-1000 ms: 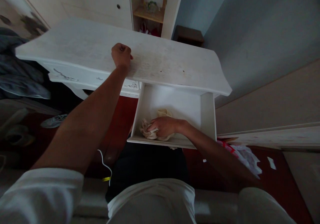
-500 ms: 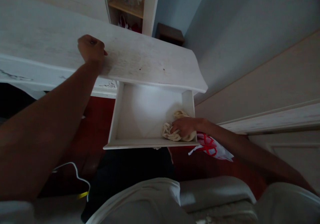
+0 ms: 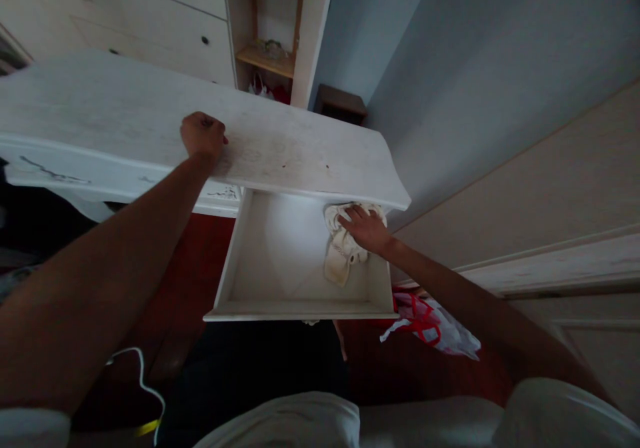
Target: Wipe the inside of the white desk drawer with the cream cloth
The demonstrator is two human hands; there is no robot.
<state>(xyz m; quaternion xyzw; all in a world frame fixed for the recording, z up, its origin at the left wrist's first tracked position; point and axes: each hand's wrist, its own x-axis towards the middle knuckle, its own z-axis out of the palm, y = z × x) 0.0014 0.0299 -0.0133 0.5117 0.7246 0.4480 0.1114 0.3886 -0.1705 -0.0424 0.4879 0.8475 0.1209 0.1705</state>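
My right hand [image 3: 369,230] presses on a crumpled cream cloth [image 3: 339,265] inside the pulled-out white drawer [image 3: 280,255], at its right side near the back. The fingers bend over the cloth, and part of it trails toward the drawer's front. My left hand [image 3: 204,133] is closed in a fist and rests on the white tabletop [image 3: 310,151] above and left of the drawer. Nothing shows in that fist. Grey-brown smudges and two small dark marks are on the tabletop.
A white and red plastic bag [image 3: 435,325] lies on the dark red floor, right of the drawer. A white cord [image 3: 143,375] runs along the lower left. Behind the table stand a white cabinet [image 3: 165,28] with open shelves and a brown box [image 3: 341,101]. A wall borders the right.
My right hand has slid the cloth from the drawer's front right corner toward the back, and the cloth has spread out. My left fist stays on the tabletop. The camera view has shifted slightly.
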